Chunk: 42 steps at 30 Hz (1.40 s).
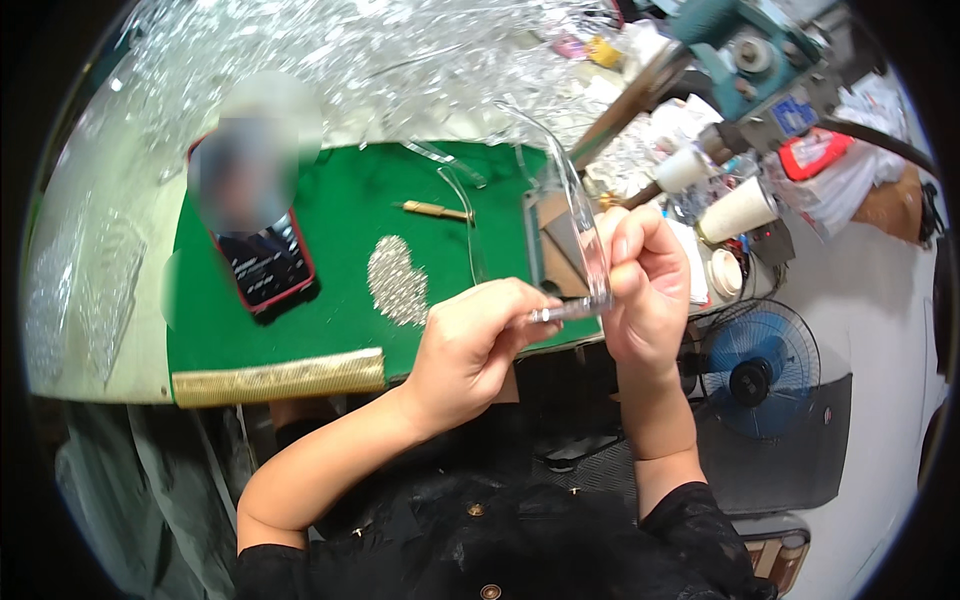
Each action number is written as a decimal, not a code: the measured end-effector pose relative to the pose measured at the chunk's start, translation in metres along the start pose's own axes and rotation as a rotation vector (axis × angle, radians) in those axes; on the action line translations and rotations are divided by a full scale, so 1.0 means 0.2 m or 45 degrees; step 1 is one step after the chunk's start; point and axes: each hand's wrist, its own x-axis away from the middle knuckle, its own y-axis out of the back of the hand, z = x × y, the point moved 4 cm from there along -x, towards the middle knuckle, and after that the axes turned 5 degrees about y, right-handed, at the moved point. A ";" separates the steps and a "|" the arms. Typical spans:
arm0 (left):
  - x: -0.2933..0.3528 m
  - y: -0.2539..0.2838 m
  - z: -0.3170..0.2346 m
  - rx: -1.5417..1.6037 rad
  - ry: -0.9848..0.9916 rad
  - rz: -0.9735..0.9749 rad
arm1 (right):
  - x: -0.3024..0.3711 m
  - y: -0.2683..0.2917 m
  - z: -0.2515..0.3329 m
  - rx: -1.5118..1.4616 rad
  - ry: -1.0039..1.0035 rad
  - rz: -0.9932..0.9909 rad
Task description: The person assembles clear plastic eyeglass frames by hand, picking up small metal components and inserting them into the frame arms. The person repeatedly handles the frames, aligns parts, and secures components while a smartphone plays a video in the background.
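A pair of spectacle frames with clear temples [568,178] is held between my two hands, over the near edge of a green mat [340,340]. My left hand [470,335] is closed on its front, which appears as a short dark bar seen edge-on. My right hand [645,275] pinches the other end, close to where one temple meets the front. That temple stretches away from me past my right fingers. Beyond my left hand, on the mat, lie a brass-coloured screwdriver [435,210] and a heap of tiny silvery metal parts [397,283].
A red-cased phone [265,265] rests left on the mat, near a gold ribbed strip [280,378] along the front edge. Many clear spectacle frames [360,55] cover the table's far side. At right are a teal machine [745,50], a white cup [738,210] and a fan [755,370].
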 end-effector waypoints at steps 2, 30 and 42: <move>-0.10 -0.10 0.06 0.078 -0.003 0.004 | -0.02 0.09 0.03 0.155 0.138 -0.190; -0.57 -0.42 0.16 0.237 0.151 -0.084 | -0.20 0.42 0.70 0.664 1.276 -0.329; -0.15 0.14 -0.19 -0.385 0.007 0.033 | 0.02 0.27 0.13 1.152 0.314 -0.042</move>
